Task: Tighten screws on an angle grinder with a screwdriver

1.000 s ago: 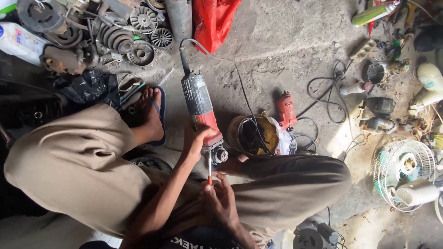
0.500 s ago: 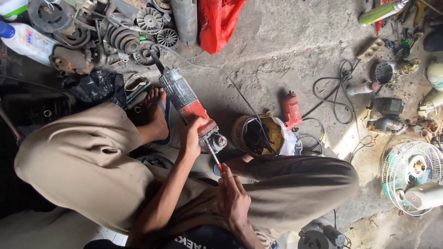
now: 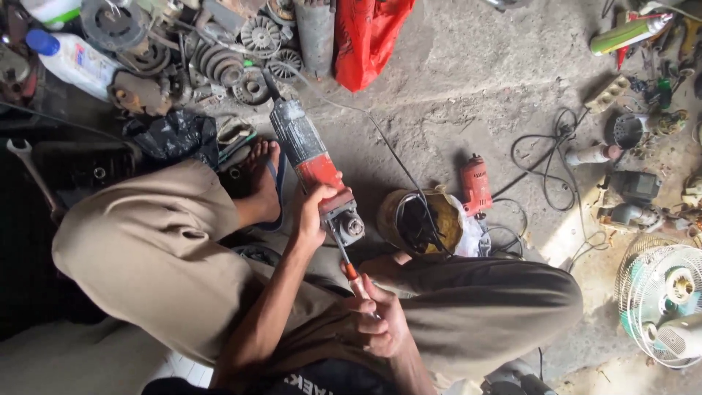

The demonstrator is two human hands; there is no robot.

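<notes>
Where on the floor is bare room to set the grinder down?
Bare concrete floor lies between the red bag and the black cable coil. Crowded: metal parts at upper left, tools and a fan along the right. The left hand grips the grinder; the right hand holds a screwdriver.

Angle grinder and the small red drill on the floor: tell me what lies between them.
In the head view, a round yellowish container sits between the angle grinder and the drill.
</notes>
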